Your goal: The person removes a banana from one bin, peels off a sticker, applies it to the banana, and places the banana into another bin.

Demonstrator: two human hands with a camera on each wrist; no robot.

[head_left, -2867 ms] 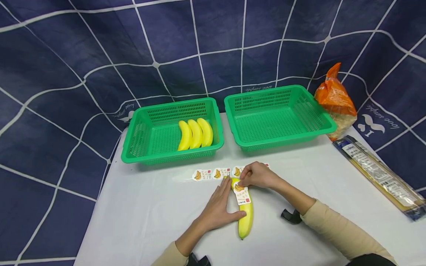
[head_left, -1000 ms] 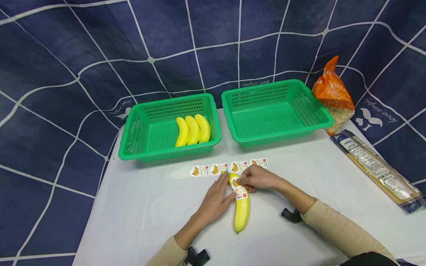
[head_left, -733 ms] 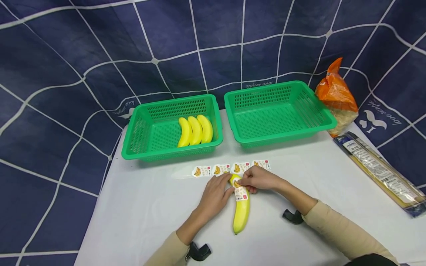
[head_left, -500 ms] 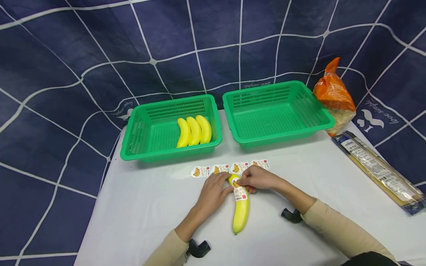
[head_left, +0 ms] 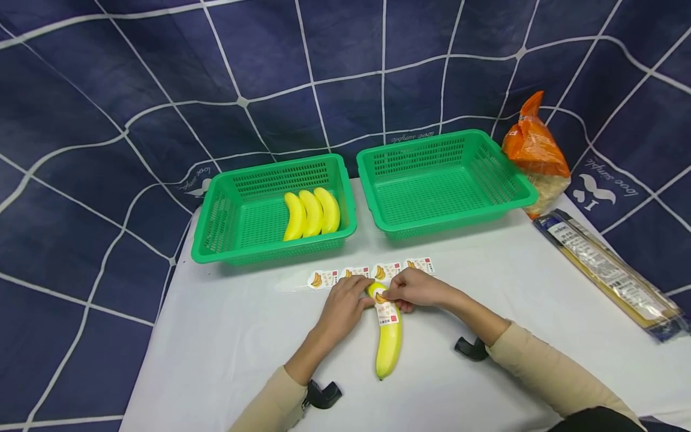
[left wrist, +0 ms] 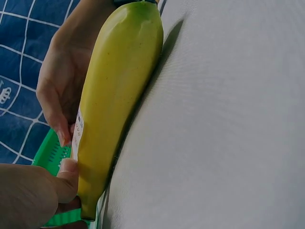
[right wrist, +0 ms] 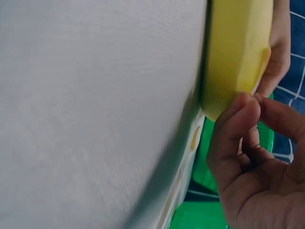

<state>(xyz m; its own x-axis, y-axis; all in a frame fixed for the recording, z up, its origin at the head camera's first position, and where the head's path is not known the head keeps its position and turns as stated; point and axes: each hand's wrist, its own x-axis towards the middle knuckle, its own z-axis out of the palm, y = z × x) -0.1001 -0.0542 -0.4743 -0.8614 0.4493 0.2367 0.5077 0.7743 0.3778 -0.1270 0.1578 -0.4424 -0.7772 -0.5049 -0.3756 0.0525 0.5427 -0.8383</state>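
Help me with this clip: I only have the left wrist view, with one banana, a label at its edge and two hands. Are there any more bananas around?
Observer: Yes, the head view shows three more bananas lying side by side in the left one of two green baskets, the left basket.

Operator: Good. I see just the one label, nearly edge-on. Any others on the table?

Observer: Yes, there are four more labels in a row on the table, between the baskets and the banana at the hands; the fingers partly overlap the row in the head view.
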